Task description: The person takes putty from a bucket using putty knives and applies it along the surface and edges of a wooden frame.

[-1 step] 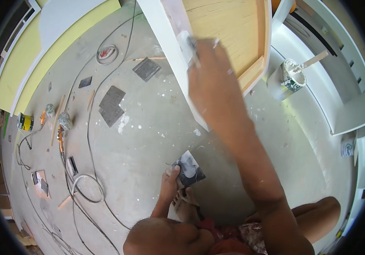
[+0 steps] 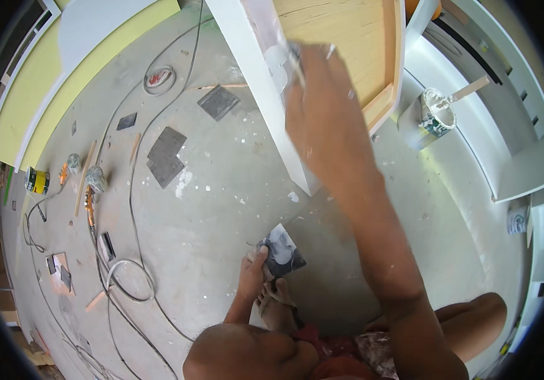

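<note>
My left hand (image 2: pixel 250 271) pinches a small dark square putty board (image 2: pixel 296 261) between thumb and fingers, above my sandalled foot. A smear of grey-white putty (image 2: pixel 280 243) lies on its face. My right hand (image 2: pixel 324 104) reaches far forward, closed on what looks like a putty knife (image 2: pixel 296 58); motion blurs the blade. It is at the white edge of a cabinet frame (image 2: pixel 253 76), beside a patch of wet-looking filler (image 2: pixel 277 64). White flecks dot my right fingers. Bare yellowish plywood (image 2: pixel 335 31) fills the frame behind the hand.
At right stands an open putty bucket (image 2: pixel 421 120) with a coated wooden stick (image 2: pixel 469 88) in it, by a white cabinet piece (image 2: pixel 500 139). Hoses (image 2: pixel 134 215), spray guns (image 2: pixel 91 206), dark sheets (image 2: pixel 165 158) and putty spots lie on the grey floor. Yellow-and-white panels (image 2: pixel 63 69) stand far left.
My right hand and the knife have shifted slightly to the right, and more of the filler patch shows on the frame's edge. My left hand with the board stays put.
</note>
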Action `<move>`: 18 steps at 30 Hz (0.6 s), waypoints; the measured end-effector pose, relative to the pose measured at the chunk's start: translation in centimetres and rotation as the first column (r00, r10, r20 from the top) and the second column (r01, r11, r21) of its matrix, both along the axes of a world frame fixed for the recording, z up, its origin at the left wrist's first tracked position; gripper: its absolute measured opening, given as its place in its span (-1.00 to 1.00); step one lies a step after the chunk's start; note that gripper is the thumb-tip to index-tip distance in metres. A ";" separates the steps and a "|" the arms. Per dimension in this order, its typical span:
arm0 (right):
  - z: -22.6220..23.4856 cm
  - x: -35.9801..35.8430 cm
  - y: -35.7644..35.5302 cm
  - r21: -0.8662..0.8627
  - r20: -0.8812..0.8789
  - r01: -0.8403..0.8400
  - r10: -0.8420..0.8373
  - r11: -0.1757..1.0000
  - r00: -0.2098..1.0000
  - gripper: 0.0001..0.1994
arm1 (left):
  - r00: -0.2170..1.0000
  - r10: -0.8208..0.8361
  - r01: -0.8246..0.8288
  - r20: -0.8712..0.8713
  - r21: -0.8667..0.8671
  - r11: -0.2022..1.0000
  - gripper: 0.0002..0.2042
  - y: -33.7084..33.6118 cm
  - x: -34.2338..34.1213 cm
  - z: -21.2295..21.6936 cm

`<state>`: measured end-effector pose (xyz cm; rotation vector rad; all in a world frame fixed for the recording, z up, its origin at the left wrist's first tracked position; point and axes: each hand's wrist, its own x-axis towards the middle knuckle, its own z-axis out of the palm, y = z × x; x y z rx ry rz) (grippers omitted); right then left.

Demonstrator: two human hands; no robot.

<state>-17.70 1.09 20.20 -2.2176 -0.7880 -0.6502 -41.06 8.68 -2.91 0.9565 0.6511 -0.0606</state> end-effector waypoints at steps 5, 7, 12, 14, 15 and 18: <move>-0.6 1.3 2.6 -0.079 0.172 0.048 -0.034 0.996 0.984 -0.61 | 0.999 0.029 -0.026 0.042 -0.065 0.998 -0.64 -1.1 1.0 -0.9; -1.0 0.0 2.6 -0.124 0.109 -0.008 0.022 0.992 0.994 -0.61 | 0.999 0.021 -0.018 0.041 -0.081 0.997 -0.64 -0.9 1.1 -0.9; 2.3 1.6 -0.3 -0.062 0.118 -0.089 0.095 0.994 0.988 -0.59 | 0.999 0.042 -0.039 0.027 -0.101 0.994 -0.65 -0.3 0.6 -1.4; 4.1 4.2 -1.5 -0.037 0.208 -0.171 0.175 0.985 0.962 -0.55 | 0.999 0.022 -0.019 0.026 -0.127 0.992 -0.68 -0.2 0.9 -1.0; 4.1 5.1 -1.8 -0.046 0.212 -0.172 0.178 0.984 0.961 -0.55 | 0.999 0.024 -0.020 0.032 -0.135 0.991 -0.68 -0.3 1.0 -1.7; 5.5 6.6 -1.8 -0.154 0.347 -0.195 0.237 0.969 0.907 -0.53 | 0.999 0.031 -0.028 0.032 -0.092 0.995 -0.68 -0.1 0.6 -2.0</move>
